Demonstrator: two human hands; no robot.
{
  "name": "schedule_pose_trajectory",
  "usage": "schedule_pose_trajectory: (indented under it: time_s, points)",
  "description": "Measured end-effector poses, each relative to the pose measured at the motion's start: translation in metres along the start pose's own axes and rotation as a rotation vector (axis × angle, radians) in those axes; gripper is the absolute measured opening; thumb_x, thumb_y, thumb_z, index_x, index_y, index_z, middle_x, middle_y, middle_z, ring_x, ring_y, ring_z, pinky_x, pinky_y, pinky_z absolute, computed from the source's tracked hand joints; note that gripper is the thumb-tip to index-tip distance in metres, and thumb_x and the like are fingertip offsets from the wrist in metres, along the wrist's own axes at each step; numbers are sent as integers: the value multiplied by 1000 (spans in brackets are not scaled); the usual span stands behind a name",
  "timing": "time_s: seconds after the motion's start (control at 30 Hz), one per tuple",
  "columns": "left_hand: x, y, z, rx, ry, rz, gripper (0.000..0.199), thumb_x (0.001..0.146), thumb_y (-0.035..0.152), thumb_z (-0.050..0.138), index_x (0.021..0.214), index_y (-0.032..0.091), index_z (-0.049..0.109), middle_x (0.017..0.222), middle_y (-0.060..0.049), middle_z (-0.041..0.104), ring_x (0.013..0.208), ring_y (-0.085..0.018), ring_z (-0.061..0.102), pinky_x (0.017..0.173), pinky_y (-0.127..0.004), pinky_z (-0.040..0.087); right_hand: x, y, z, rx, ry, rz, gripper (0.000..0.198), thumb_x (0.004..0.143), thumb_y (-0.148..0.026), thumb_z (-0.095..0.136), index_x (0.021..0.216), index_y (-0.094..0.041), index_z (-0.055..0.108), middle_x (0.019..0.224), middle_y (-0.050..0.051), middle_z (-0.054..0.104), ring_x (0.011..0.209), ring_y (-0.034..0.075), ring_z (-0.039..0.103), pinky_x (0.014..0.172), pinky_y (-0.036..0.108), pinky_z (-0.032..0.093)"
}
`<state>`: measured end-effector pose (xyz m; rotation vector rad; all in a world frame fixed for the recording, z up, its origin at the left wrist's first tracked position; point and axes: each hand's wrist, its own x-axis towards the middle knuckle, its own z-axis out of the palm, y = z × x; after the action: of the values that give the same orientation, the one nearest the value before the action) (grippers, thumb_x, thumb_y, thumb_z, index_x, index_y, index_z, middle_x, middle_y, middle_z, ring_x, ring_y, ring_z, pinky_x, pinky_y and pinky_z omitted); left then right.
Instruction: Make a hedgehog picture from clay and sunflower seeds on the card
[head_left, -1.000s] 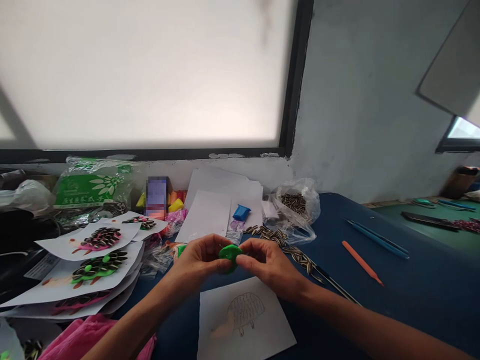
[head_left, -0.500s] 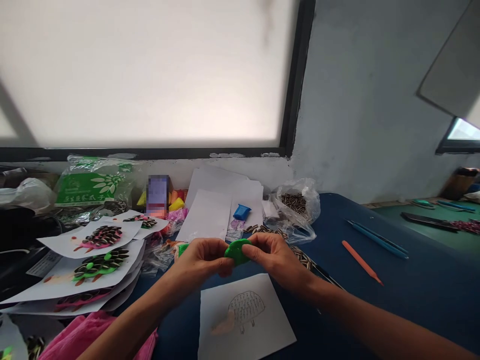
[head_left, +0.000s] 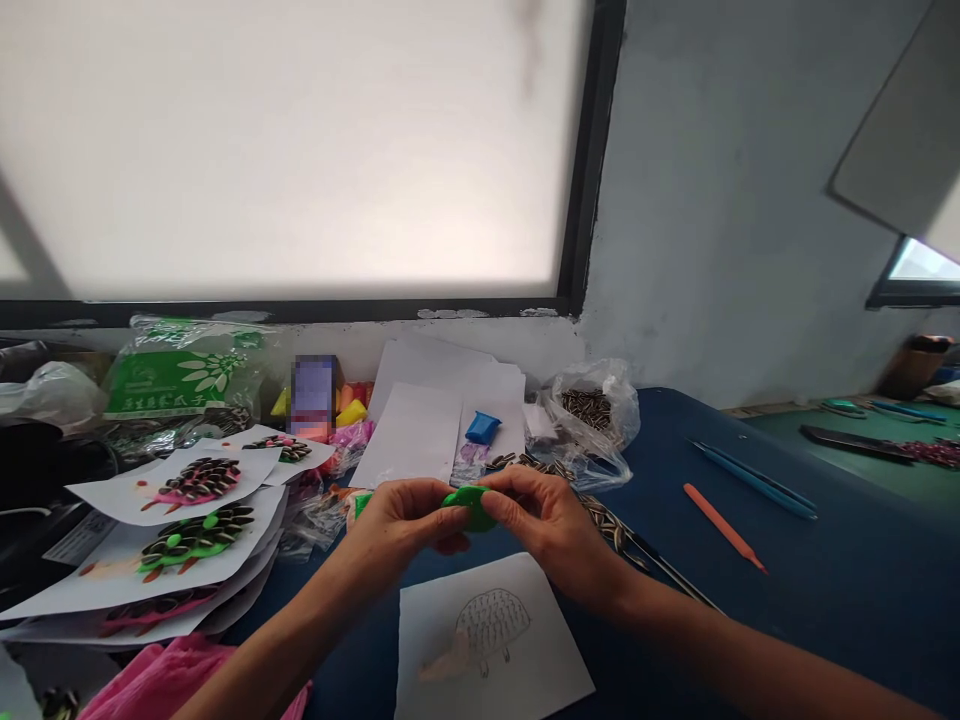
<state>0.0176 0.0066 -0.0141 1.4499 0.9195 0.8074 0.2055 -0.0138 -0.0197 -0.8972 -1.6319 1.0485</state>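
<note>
A flattened piece of green modelling clay [head_left: 474, 506] is pinched between both hands above the table. My left hand [head_left: 412, 515] grips its left edge with thumb and fingers, and my right hand [head_left: 536, 510] presses its right side the same way. Just below them lies a white sheet with a pencil drawing of a hedgehog [head_left: 493, 625], its face coloured light orange. Partly hidden behind my left hand is a green-and-white packet [head_left: 360, 503]. Sunflower seeds [head_left: 529, 463] are scattered behind my right hand.
Finished seed-and-clay hedgehog pictures [head_left: 196, 480] are stacked at left, near a pink cloth [head_left: 161, 685]. White paper [head_left: 412, 430], a blue clay packet [head_left: 482, 428] and a bag of seeds [head_left: 589, 410] stand behind. An orange marker [head_left: 724, 527] and blue pen [head_left: 750, 478] lie right.
Both hands stay on the green clay, and the fingers have shifted slightly around it. The clay looks a little more folded or turned. The view has moved slightly.
</note>
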Motion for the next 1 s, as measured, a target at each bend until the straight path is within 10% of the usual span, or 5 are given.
schedule_pose_trajectory:
  time_s: [0.53, 0.8, 1.0]
  points:
    - [0, 4, 2, 5, -57, 11, 27, 68, 41, 77, 77, 15, 76, 67, -2, 69, 66, -16, 60, 67, -29, 49, -1, -4, -3, -280, -98, -243, 27, 93, -17, 57, 111, -30, 72, 99, 4, 66, 93, 18, 62, 85, 35, 51]
    - [0, 0, -3, -83, -12, 36, 36, 71, 42, 78, 96, 18, 75, 86, -5, 75, 75, -19, 65, 75, -31, 50, -4, -1, -1, -270, -44, -140, 37, 94, -25, 56, 131, -27, 57, 110, 6, 66, 96, 19, 61, 86, 39, 52]
    - [-4, 9, 0, -46, -66, 76, 34, 72, 37, 78, 103, 22, 72, 97, -5, 76, 95, -24, 66, 87, -35, 48, -4, -6, -1, -151, -9, -70, 21, 90, -22, 61, 110, -20, 67, 88, 4, 68, 82, 18, 64, 75, 34, 54]
